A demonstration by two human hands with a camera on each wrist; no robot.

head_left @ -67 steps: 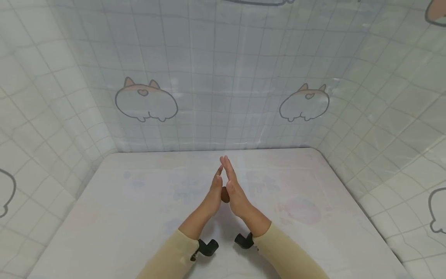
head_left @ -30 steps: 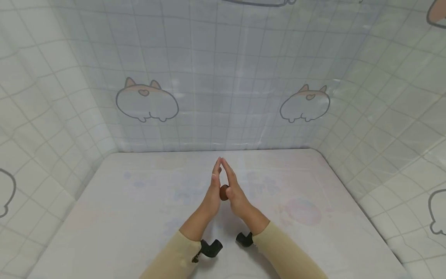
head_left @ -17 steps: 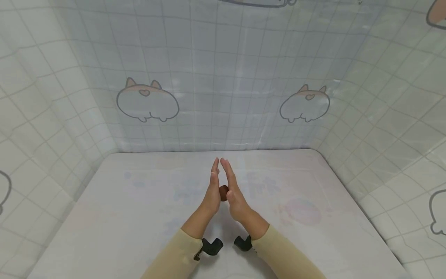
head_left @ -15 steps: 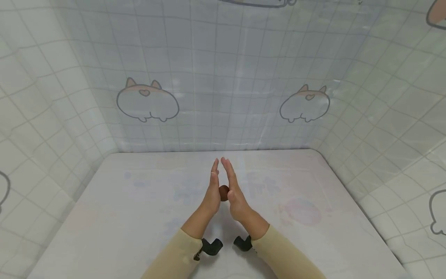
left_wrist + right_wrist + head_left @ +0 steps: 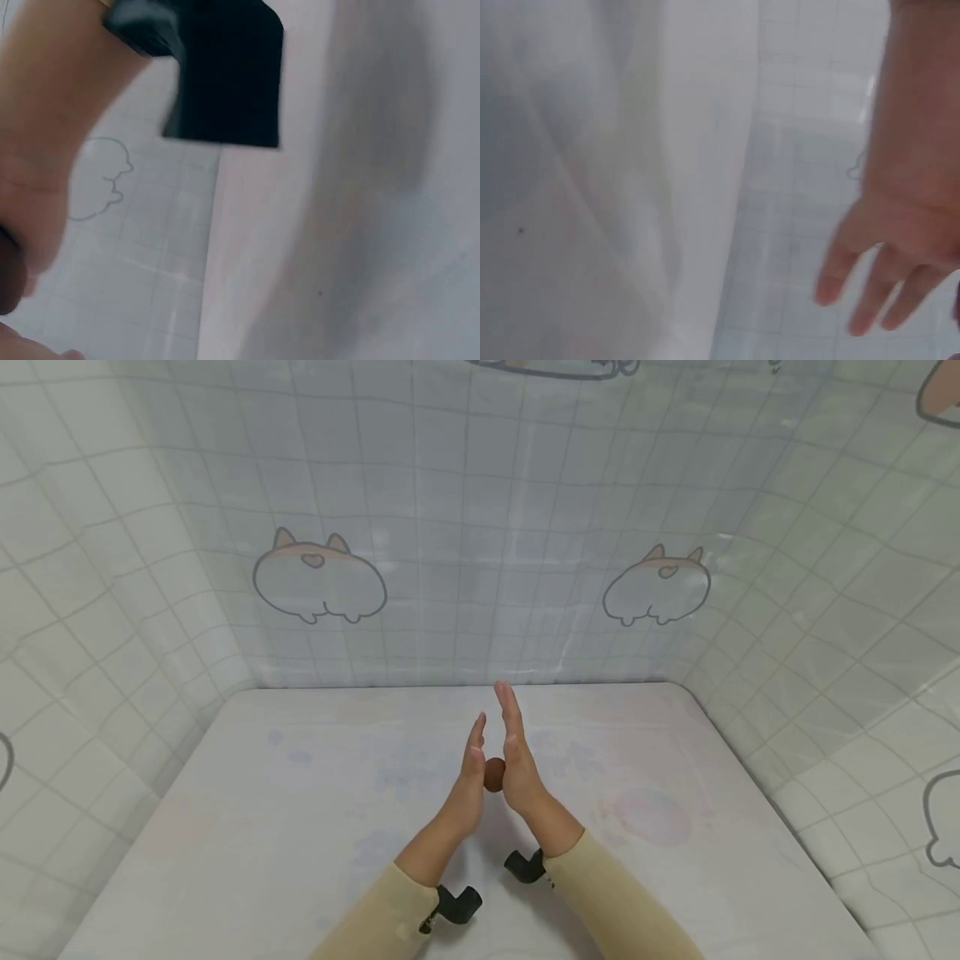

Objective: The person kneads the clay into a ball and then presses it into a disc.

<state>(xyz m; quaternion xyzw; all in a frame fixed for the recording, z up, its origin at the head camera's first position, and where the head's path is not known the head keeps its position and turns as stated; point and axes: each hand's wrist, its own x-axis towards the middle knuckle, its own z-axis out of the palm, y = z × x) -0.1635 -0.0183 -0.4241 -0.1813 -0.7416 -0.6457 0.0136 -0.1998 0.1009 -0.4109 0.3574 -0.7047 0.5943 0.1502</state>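
Note:
Between the two palms sits a small brown ball (image 5: 494, 775), its material not clear to me. My left hand (image 5: 468, 783) touches it from the left with the fingers straight and pointing forward. From the other side my right hand (image 5: 521, 768) touches it, also straight-fingered, its fingertips farther forward than those of the left. Both hands stand upright on edge, with a gap between their fingertips. Part of the dark brown ball (image 5: 9, 274) shows at the left edge of the left wrist view. Straight, spread fingers (image 5: 874, 300) appear in the right wrist view.
Under the hands lies a pale table surface (image 5: 300, 827) with faint coloured prints. A white grid-patterned curtain (image 5: 480, 527) with corgi drawings surrounds it at the back and sides. Black wrist cameras (image 5: 459, 905) stick out inward from both sleeves, close to each other.
My right hand has slid forward and my left hand back, so their fingertips no longer line up. Both hands and the ball have shifted slightly right. The ball stays between the palms.

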